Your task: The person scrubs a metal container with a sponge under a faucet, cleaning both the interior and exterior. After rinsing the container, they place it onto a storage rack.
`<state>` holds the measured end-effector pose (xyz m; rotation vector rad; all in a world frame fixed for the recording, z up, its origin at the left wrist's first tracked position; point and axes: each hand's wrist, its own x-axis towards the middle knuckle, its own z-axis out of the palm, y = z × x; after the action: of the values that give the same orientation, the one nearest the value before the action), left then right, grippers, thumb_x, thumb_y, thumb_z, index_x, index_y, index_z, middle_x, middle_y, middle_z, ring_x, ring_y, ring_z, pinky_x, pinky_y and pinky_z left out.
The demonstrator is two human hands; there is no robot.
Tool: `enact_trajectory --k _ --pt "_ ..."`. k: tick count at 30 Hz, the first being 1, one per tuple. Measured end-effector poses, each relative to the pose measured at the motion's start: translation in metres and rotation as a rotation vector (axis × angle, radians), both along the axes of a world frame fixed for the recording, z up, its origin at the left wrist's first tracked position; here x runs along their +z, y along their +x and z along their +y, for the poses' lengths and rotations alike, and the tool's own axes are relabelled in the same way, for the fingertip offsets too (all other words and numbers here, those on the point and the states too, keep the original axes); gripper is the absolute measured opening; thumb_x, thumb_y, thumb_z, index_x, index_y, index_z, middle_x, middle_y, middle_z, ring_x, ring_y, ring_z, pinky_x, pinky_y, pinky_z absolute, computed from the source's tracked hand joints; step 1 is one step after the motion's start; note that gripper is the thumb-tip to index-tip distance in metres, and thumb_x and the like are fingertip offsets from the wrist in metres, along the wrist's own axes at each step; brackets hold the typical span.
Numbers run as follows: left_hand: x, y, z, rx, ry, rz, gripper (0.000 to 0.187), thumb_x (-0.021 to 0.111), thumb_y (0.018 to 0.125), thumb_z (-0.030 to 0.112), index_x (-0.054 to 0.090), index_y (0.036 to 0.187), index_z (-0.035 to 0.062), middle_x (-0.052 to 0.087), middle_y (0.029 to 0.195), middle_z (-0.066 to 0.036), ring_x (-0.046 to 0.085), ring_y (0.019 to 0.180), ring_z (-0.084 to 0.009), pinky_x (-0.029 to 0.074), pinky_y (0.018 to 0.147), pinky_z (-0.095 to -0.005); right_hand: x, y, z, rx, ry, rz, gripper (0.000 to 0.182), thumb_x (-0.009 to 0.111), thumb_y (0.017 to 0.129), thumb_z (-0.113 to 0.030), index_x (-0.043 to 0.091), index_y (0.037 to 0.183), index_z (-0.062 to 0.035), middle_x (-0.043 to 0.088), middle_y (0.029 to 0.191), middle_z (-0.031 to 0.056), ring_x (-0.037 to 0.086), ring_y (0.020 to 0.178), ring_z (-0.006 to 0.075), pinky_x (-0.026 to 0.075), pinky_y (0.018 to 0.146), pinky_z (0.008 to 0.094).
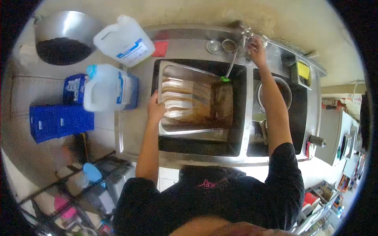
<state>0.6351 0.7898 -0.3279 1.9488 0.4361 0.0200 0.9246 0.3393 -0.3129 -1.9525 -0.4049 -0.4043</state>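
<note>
A deep rectangular steel pan (pixel 179 74) is tilted in the left sink basin (pixel 197 145), with brownish streaks and shine inside. My left hand (pixel 156 108) is closed around its left rim. My right hand (pixel 258 52) reaches up to the wall tap (pixel 233 61), its fingers closed at the tap's handle. The spout slants down over the pan's far right corner and ends in a green tip (pixel 225 79). Under my right forearm, a round metal pot (pixel 288 92) sits in the right basin.
Two white jugs (pixel 138 43) (pixel 103 88) stand left of the sink, beside a red cloth (pixel 160 48). Further left are blue crates (pixel 61 122) and a large metal bowl (pixel 71 25) with dark contents. A caddy with a yellow sponge (pixel 303 70) stands at the back right.
</note>
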Motion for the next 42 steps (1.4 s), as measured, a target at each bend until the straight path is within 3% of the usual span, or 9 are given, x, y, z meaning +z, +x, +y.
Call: enact_trajectory --k 3,5,7,11,14,16,20,23,42 --pt "-0.003 0.006 0.006 -0.03 0.02 -0.015 0.055 0.047 0.073 -0.006 0.053 0.128 -0.0002 0.05 0.135 -0.021 0.047 0.126 -0.031 0.034 0.106 -0.0347 0.023 -0.06 0.031 -0.403 -0.418 0.058 0.039 0.054 0.089 -0.01 0.048 0.127 -0.0111 0.054 0.121 0.0197 0.063 0.095 0.0344 0.051 0.079 0.0421" --pt "0.011 0.019 0.006 0.011 -0.157 0.115 0.056 0.047 0.073 -0.006 0.053 0.128 0.0006 0.055 0.127 -0.019 0.054 0.117 -0.0293 0.038 0.102 -0.0346 -0.003 -0.08 0.039 -0.412 -0.427 -0.183 0.037 0.058 0.086 -0.013 0.052 0.122 -0.0096 0.057 0.116 0.0221 0.062 0.093 0.0384 0.051 0.079 0.0433" --pt "-0.014 0.024 0.019 -0.008 0.054 0.033 0.052 0.05 0.074 -0.005 0.054 0.125 0.0008 0.059 0.118 -0.018 0.057 0.108 -0.0295 0.041 0.096 -0.0354 -0.022 -0.112 0.057 -0.483 -0.489 0.232 0.033 0.062 0.085 -0.021 0.055 0.115 -0.0078 0.065 0.099 0.0176 0.064 0.086 0.0369 0.052 0.077 0.043" --pt "-0.043 0.034 0.036 0.025 0.049 0.04 0.04 0.058 0.076 0.001 0.058 0.116 0.0001 0.061 0.108 -0.018 0.058 0.103 -0.0328 0.043 0.091 -0.0375 -0.1 -0.108 0.071 -0.396 -0.392 0.475 0.031 0.063 0.085 -0.027 0.057 0.107 -0.0051 0.067 0.085 0.0146 0.066 0.081 0.0342 0.052 0.074 0.0429" --pt "-0.034 0.034 0.03 -0.023 0.337 -0.003 0.041 0.064 0.076 0.007 0.054 0.116 -0.001 0.058 0.108 -0.02 0.055 0.103 -0.0364 0.042 0.092 -0.042 -0.117 -0.086 0.088 -0.17 -0.209 1.08 0.034 0.058 0.091 -0.03 0.056 0.11 -0.0018 0.069 0.089 0.0115 0.066 0.076 0.0192 0.052 0.063 0.0294" --pt "0.003 0.035 0.01 -0.009 0.558 -0.025 0.049 0.069 0.077 0.015 0.048 0.118 -0.0013 0.053 0.11 -0.022 0.05 0.106 -0.0395 0.039 0.093 -0.0463 -0.113 -0.093 0.112 -0.008 0.0 1.122 0.032 0.056 0.093 -0.027 0.054 0.112 -0.0017 0.069 0.09 0.0109 0.065 0.074 0.0171 0.051 0.062 0.0266" --pt "0.024 0.028 -0.009 0.068 0.584 -0.194 0.056 0.069 0.079 0.018 0.043 0.124 -0.0015 0.049 0.115 -0.024 0.045 0.114 -0.0396 0.035 0.098 -0.0474 -0.073 -0.088 0.169 0.162 0.579 1.202 0.026 0.047 0.098 -0.019 0.051 0.118 -0.0016 0.068 0.094 0.012 0.063 0.071 0.0149 0.052 0.061 0.0241" --pt "0.017 0.019 -0.015 0.175 0.445 -0.171 0.057 0.068 0.082 0.018 0.041 0.127 -0.005 0.046 0.126 -0.025 0.045 0.119 -0.0371 0.035 0.101 -0.0441 -0.048 -0.081 0.194 0.236 0.765 1.152 0.025 0.048 0.099 -0.02 0.051 0.117 -0.0021 0.067 0.097 0.0138 0.063 0.075 0.0143 0.052 0.062 0.0235" --pt "-0.001 0.0 -0.001 0.212 0.099 -0.248 0.045 0.061 0.09 0.014 0.041 0.129 0.0014 0.047 0.132 -0.014 0.045 0.124 -0.0255 0.038 0.102 -0.0379 -0.018 -0.088 0.174 0.36 0.658 1.201 0.029 0.049 0.098 -0.026 0.054 0.117 -0.0038 0.068 0.104 0.0119 0.061 0.08 0.0106 0.05 0.069 0.0209"
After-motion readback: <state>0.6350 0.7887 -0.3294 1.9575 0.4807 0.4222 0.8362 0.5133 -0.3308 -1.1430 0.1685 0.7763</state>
